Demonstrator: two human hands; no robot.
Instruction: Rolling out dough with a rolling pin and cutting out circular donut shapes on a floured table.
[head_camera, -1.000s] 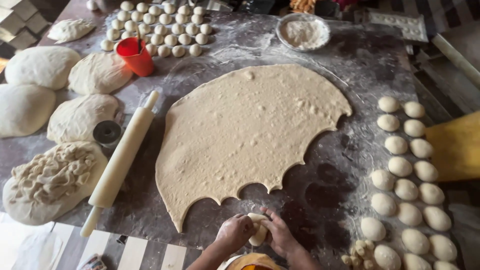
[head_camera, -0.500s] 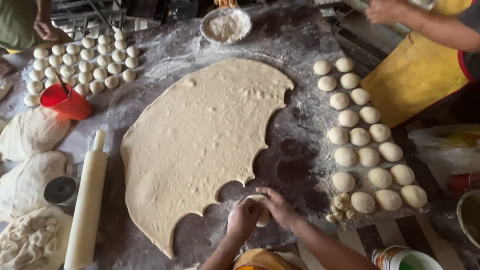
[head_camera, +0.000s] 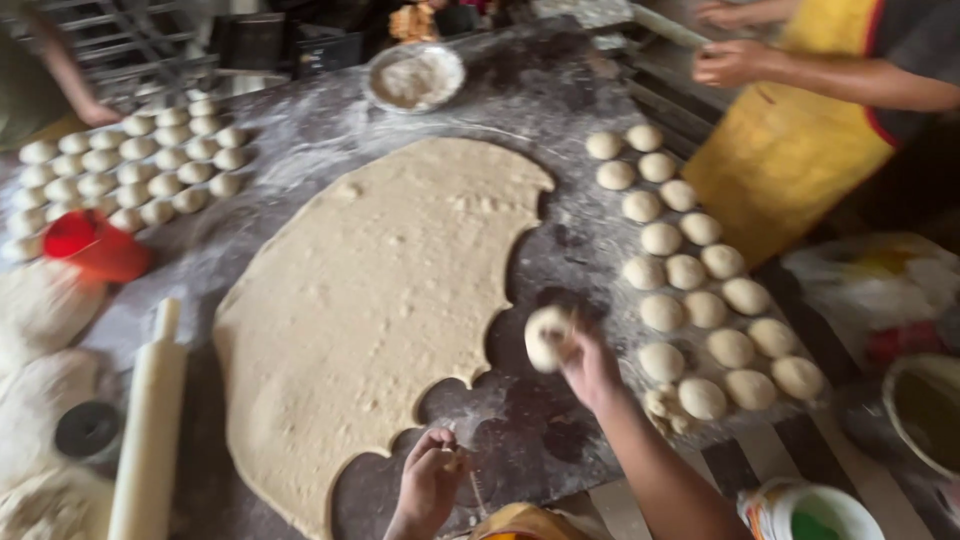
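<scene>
A large rolled-out sheet of dough (head_camera: 385, 310) covers the middle of the floured dark table (head_camera: 540, 110), with round bites cut from its right and near edges. My right hand (head_camera: 585, 362) is raised over the table to the right of the sheet and grips a round dough piece (head_camera: 546, 338). It is close to the rows of dough rounds (head_camera: 690, 290) laid out on the right. My left hand (head_camera: 430, 480) rests near the table's front edge beside the sheet, fingers curled; what it holds is unclear.
A rolling pin (head_camera: 150, 420) lies at the left, next to a red cup (head_camera: 92, 245), a dark round cutter (head_camera: 88, 428) and more dough rounds (head_camera: 130, 180). A flour bowl (head_camera: 415, 76) stands at the back. A person in a yellow apron (head_camera: 785, 150) stands at the right.
My right hand has lifted away from my left with the dough round and moved right toward the rows. The view has swung further right.
</scene>
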